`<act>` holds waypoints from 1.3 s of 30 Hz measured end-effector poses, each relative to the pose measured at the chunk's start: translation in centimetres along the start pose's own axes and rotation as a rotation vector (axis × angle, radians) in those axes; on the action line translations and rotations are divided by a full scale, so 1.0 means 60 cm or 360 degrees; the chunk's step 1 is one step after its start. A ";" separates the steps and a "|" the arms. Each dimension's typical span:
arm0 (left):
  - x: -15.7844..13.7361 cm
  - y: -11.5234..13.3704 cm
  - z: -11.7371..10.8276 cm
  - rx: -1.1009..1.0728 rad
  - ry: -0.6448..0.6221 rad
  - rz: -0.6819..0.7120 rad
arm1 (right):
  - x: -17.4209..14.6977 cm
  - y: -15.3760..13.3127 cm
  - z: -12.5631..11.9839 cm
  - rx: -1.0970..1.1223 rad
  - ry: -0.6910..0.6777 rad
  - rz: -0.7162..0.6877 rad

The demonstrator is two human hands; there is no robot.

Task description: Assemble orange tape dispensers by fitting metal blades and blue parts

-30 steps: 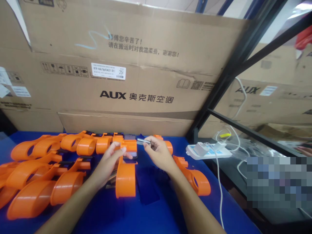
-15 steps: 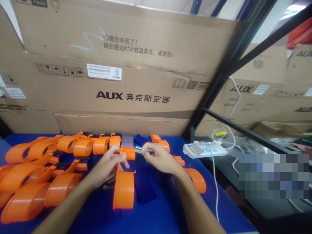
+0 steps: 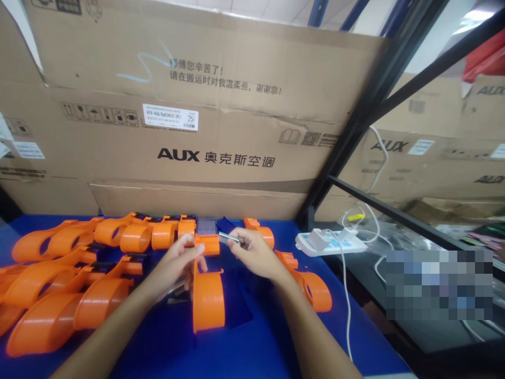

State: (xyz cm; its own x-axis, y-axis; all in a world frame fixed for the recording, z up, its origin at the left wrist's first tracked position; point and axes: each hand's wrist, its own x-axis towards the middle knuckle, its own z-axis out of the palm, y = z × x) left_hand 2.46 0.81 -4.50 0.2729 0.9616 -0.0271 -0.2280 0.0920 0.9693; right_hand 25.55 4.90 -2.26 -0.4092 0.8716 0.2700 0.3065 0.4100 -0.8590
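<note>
My left hand (image 3: 179, 266) grips an orange plastic part (image 3: 209, 301) by its upper end, thumb on top. The part's wide loop hangs down toward me. My right hand (image 3: 255, 250) pinches a thin silver metal rod (image 3: 229, 238), whose left end lies close to the right side of the part's upper end; I cannot tell whether they touch. Below my left palm shows a metallic object (image 3: 176, 288), mostly hidden. Dark blue flat pieces (image 3: 235, 305) lie on the blue table under and beside the hands.
Rows of orange loop parts (image 3: 104, 302), several with dark blue ends, fill the left side. More orange parts (image 3: 317, 290) lie to the right. A grey display device (image 3: 206, 226) stands behind my hands. A white power strip (image 3: 331, 242) with cables sits right, near a black frame (image 3: 355, 116).
The orange part's loop has swung slightly right and up. The silver rod has shifted a little up and left and tilts more. Both hands keep their hold.
</note>
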 end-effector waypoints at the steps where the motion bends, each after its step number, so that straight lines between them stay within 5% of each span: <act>1: 0.002 -0.002 -0.001 -0.0017 0.0037 0.0023 | 0.002 0.003 0.004 0.0000 0.0023 -0.0007; 11: 0.010 -0.010 -0.009 0.0053 0.0176 0.0143 | 0.006 0.015 0.020 -0.0043 0.0177 -0.0098; 18: 0.018 -0.013 -0.016 0.0092 0.0172 0.0105 | -0.001 0.000 0.004 -0.0224 0.0003 -0.0150; 25: 0.020 -0.019 -0.021 0.0110 0.0179 0.0097 | -0.002 -0.002 0.022 -0.0303 0.0096 -0.0186; 32: 0.019 -0.011 -0.018 0.0060 0.0357 0.0203 | 0.012 0.012 0.032 0.0135 0.0572 -0.0174; 39: 0.017 -0.006 -0.016 -0.0032 0.0403 0.0145 | 0.016 0.014 0.032 0.0424 0.0631 -0.0107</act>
State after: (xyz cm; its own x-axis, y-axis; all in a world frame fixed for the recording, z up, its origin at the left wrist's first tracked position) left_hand 1.92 1.98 -5.12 0.0087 1.0000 -0.0025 -0.2600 0.0047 0.9656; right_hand 23.76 5.55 -3.55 -0.0451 0.9020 0.4293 0.0385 0.4310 -0.9016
